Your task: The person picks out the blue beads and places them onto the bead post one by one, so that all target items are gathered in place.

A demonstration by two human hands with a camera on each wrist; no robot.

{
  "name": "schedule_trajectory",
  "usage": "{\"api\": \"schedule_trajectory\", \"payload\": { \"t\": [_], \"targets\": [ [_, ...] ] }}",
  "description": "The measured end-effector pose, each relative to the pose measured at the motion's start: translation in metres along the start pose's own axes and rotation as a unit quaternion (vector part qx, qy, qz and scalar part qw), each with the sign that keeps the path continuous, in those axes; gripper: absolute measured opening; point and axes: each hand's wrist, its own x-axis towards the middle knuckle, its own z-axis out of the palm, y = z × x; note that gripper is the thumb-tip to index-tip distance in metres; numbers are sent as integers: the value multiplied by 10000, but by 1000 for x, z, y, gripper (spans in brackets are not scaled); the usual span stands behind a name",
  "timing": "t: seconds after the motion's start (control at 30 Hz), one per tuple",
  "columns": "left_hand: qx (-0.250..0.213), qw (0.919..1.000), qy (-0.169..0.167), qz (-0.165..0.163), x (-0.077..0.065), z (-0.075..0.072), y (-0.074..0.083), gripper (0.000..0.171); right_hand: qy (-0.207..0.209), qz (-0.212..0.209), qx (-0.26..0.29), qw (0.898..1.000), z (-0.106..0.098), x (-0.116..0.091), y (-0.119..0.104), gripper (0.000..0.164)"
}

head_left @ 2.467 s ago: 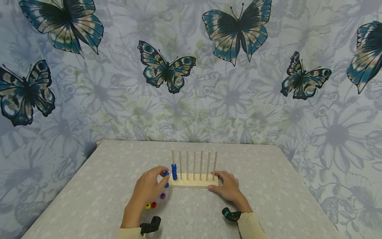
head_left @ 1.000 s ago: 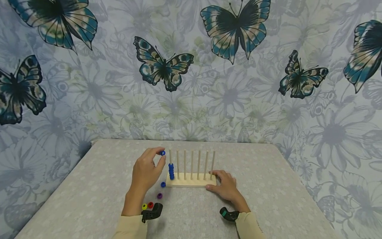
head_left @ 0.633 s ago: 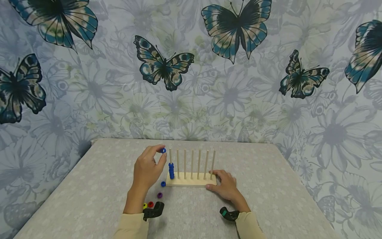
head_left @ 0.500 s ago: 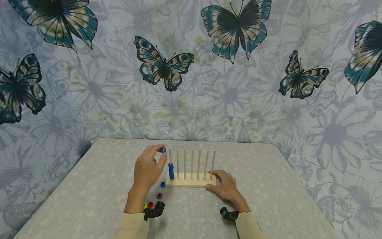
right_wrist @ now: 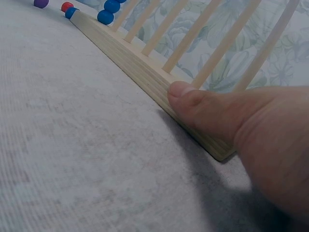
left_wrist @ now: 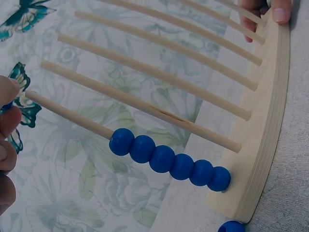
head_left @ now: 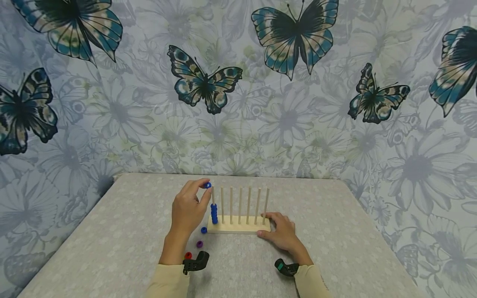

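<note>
A wooden peg rack (head_left: 238,225) with several upright pegs stands on the table. Several blue beads (left_wrist: 161,158) are stacked on its leftmost peg, whose upper part is bare. My left hand (head_left: 188,207) pinches one blue bead (head_left: 208,185) between thumb and index finger, close beside the top of that peg. In the left wrist view the fingers (left_wrist: 8,121) mostly hide this bead. My right hand (head_left: 281,231) grips the rack's right end, with the thumb (right_wrist: 193,104) on the front edge of the base and other fingers behind.
One loose blue bead (head_left: 203,230) lies at the rack's left end. A purple bead (head_left: 199,244) and a red bead (head_left: 188,255) lie nearer, by the left wrist. Behind the table (head_left: 335,231) rises a wall covering with butterflies (head_left: 205,82).
My left hand has lifted a blue bead from beside the rack's base up to the leftmost peg's top, lately shifting slightly right. The right hand keeps its grip. The yellow bead is now hidden.
</note>
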Motion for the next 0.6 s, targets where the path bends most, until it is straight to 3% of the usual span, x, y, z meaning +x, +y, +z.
{"api": "schedule_trajectory", "payload": {
  "t": [0.6],
  "targets": [
    [119, 9999, -47, 22, 2, 7, 5, 27, 1, 14, -4, 10000, 1, 0, 0, 63]
  ]
}}
